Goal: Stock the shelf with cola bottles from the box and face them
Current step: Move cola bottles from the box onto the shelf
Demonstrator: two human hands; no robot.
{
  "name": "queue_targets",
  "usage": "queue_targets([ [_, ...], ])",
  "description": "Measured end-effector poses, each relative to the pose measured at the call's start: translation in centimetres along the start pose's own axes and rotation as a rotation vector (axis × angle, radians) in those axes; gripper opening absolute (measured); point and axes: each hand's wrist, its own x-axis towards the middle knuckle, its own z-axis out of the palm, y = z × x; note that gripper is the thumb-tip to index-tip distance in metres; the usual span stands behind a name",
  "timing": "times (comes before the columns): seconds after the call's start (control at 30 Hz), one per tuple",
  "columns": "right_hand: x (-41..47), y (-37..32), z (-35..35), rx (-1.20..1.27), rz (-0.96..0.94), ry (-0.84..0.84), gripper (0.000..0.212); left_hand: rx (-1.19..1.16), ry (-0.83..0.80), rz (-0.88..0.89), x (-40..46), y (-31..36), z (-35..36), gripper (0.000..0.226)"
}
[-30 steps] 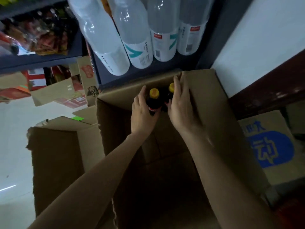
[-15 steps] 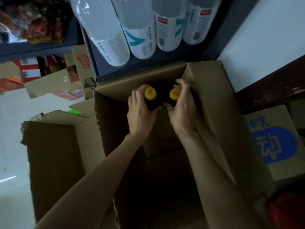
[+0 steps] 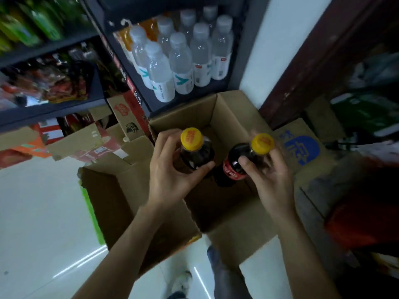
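The open brown cardboard box [image 3: 228,117] leaves free room above its mouth. Beyond it, the dark metal shelf [image 3: 151,104] is packed with clear white-capped water bottles [image 3: 181,67], blocking that bay. A second open carton [image 3: 112,190] crowds the left side

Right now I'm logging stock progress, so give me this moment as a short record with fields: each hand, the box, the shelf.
left hand: left hand grips a dark cola bottle with a yellow cap near its shoulder
right hand: right hand grips a second yellow-capped cola bottle with a red label
bottle position: both above the open brown cardboard box
box contents: no other bottles visible inside
shelf: clear white-capped water bottles on the dark shelf behind the box
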Motion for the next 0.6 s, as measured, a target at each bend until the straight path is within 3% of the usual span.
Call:
queue_targets([
  [0.2,-11.0,-8.6,-2.3,0.103,-0.04,0.199,0.042,-0.035,-0.177,0.205,-4.6,8.1,-4.3,0.061],
  [0.37,-20.8,-13.4,-4.8,-0.001,-0.043,0.369,0.036,-0.219,-0.35,0.221,-10.0,14.5,-5.2,0.067],
  [0.6,-34.5,-17.1,-9.5,-0.18,0.008,0.63,0.033,-0.324,-0.571,0.442,-18.0,21.8,-2.8,0.062],
])
